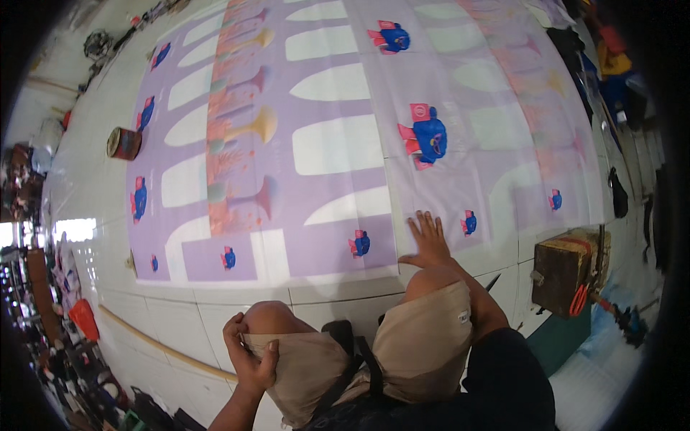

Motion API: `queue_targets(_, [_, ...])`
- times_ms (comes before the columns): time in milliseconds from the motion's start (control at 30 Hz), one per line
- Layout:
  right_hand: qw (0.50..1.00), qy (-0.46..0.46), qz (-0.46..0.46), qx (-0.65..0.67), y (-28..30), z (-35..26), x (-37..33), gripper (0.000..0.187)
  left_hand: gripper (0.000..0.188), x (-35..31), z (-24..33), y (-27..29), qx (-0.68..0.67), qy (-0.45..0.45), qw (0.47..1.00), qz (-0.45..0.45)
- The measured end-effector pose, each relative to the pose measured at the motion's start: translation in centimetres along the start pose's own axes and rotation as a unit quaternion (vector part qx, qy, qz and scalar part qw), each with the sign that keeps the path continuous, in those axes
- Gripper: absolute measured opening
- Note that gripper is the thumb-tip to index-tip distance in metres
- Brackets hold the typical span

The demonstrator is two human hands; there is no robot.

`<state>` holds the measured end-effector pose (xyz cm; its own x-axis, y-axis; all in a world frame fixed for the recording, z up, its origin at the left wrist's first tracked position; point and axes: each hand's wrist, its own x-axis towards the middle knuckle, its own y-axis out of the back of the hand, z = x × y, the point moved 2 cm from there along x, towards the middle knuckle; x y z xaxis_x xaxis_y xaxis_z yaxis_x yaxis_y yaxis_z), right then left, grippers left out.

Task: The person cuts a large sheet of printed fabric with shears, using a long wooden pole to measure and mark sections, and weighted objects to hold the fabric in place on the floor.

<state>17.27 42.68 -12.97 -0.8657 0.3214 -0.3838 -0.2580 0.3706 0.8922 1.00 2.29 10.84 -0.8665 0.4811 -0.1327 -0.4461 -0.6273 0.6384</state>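
My right hand (429, 243) lies flat with its fingers spread, at the near left corner of a pale lilac printed sheet (460, 194) with blue and pink cartoon figures. To its left stretches a brighter lilac sheet (323, 251), printed with white panel shapes and a peach band of trumpet shapes. The right sheet looks paler and hazier. Bent around the outer side of my left knee, the fingers of my left hand (251, 355) are curled at the hem of my beige shorts (305, 370), with the thumb lying on the cloth.
A round tin (124, 144) stands on the left sheet's edge. Along the white tiled floor (237, 309) lies a long wooden stick (162, 345). At right sit a worn box (564, 269) and red-handled scissors (578, 300). Clutter lines the far left and right sides.
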Motion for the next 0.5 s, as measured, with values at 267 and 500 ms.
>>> queue_targets(267, [0.993, -0.108, -0.041, -0.003, 2.1, 7.3, 1.5, 0.028, 0.06, -5.1, 7.8, 3.2, 0.053, 0.085, 0.981, -0.169])
queue_targets(500, [0.867, -0.357, 0.251, 0.24, 19.5, 14.5, 4.3, 0.035, 0.061, -8.5, 14.1, 5.8, 0.1, 0.167, 0.946, -0.259])
